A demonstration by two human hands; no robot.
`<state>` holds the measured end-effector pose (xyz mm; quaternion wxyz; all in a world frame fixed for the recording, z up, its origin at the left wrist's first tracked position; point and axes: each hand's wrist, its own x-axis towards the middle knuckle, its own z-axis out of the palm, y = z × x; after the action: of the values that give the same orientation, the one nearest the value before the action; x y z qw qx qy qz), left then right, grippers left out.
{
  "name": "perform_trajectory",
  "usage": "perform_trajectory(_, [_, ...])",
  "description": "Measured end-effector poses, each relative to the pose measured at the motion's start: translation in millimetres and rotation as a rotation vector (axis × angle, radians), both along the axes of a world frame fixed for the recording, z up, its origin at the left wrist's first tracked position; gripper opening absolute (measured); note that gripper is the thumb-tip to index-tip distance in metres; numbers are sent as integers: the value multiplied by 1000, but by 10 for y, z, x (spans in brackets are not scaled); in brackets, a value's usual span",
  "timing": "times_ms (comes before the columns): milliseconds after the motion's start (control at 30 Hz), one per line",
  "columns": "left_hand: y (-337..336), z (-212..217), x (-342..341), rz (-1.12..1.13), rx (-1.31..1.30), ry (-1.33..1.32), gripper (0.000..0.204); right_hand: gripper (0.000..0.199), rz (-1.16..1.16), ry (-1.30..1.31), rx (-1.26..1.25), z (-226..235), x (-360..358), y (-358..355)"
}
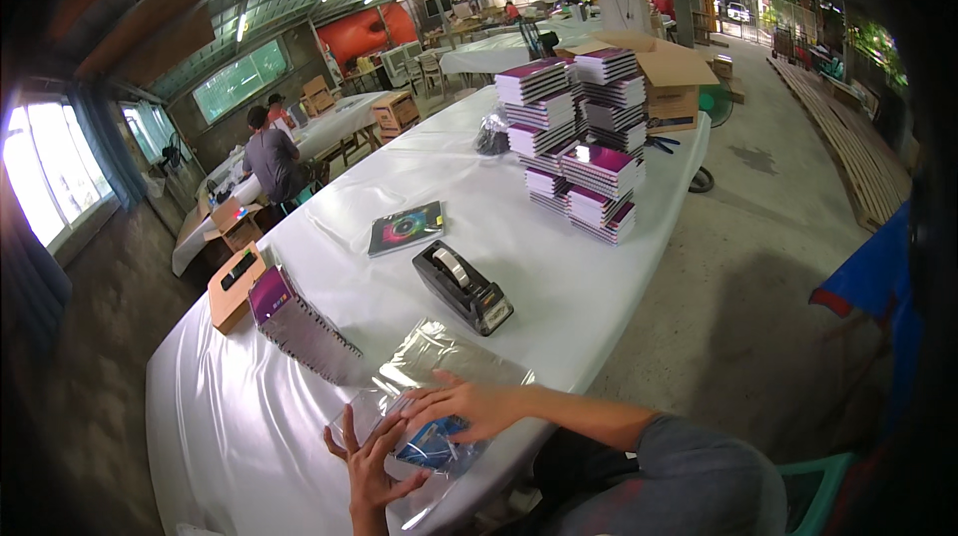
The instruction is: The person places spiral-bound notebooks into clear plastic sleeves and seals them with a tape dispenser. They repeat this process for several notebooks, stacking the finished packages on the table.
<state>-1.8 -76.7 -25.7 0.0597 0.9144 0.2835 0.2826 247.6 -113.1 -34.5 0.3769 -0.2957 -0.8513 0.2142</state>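
Note:
At the table's near edge, a notebook with a blue cover (431, 444) lies in a clear plastic sleeve (424, 506). My left hand (371, 458) rests at the sleeve's left side with its fingers spread. Reaching in from the right, my right hand (469, 406) lies over the upper part of the notebook, fingers stretched out and close to my left fingertips. Just beyond my hands are more clear plastic sleeves (449, 356). A black tape dispenser (464, 286) stands past them. To the left is a stack of spiral notebooks (304, 331) with a purple cover.
A notebook with a colourful ring design (407, 228) lies mid-table. Tall stacks of purple-covered notebooks (599, 172) stand at the far right, before an open cardboard box (674, 87). A phone (239, 270) rests on a flat carton (232, 311). A seated person (271, 159) works at another table.

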Motion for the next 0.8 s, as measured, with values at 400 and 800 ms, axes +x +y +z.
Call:
perform_trajectory(400, [28, -172, -45, 88, 220, 154, 59, 14, 21, 220, 624, 1488, -195, -390])
perform_trajectory(800, [-47, -449, -196, -13, 60, 60, 62, 13, -228, 733, 909, 1167, -291, 187])
